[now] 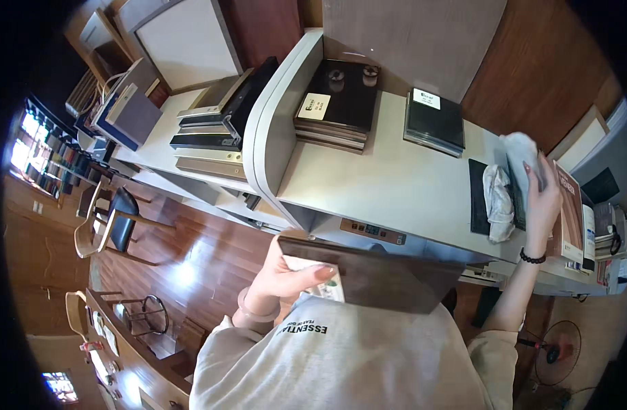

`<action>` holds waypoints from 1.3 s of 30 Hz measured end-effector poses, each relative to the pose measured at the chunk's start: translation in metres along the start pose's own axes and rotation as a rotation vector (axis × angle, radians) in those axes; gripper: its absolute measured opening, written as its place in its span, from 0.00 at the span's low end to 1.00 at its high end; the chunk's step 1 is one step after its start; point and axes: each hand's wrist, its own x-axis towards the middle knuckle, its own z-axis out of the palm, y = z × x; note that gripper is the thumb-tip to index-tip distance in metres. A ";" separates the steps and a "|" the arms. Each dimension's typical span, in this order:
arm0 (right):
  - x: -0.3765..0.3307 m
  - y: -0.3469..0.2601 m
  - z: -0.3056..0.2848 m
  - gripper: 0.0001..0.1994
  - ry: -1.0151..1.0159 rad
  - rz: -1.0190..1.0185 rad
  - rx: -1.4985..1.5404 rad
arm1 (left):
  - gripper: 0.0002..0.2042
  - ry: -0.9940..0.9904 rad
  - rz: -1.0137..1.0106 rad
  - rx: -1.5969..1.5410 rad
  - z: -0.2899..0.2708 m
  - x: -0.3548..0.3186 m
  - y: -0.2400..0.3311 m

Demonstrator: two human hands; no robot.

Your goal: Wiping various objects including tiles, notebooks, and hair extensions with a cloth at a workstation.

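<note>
My left hand (pixel 282 279) is closed round one end of a flat, dark brown sample panel (pixel 402 277), held in front of my chest. The thumb lies over a white label (pixel 330 285) on it. Out at the right of the counter, my right hand (pixel 546 198) grips a bunched white cloth (pixel 520 147). Beside that hand, a second crumpled white cloth (pixel 498 205) rests partly on a thin dark panel (pixel 477 195).
On the white counter (pixel 341 181) stand a stack of dark sample panels (pixel 337 102) and a smaller dark stack (pixel 434 123). A curved white divider (pixel 255 130) separates more panels on the left. A brown book (pixel 567 219) is at the right, a fan (pixel 556 352) below.
</note>
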 end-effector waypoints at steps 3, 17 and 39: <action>-0.031 -0.029 0.011 0.14 0.103 -0.208 0.117 | 0.08 -0.039 -0.065 0.225 0.010 0.015 -0.007; -0.082 -0.100 0.051 0.25 -1.106 0.498 1.312 | 0.21 0.166 -0.664 -0.188 -0.018 0.069 -0.010; -0.104 -0.178 0.098 0.31 -0.771 0.555 1.134 | 0.22 -0.002 0.536 1.346 -0.065 0.021 -0.055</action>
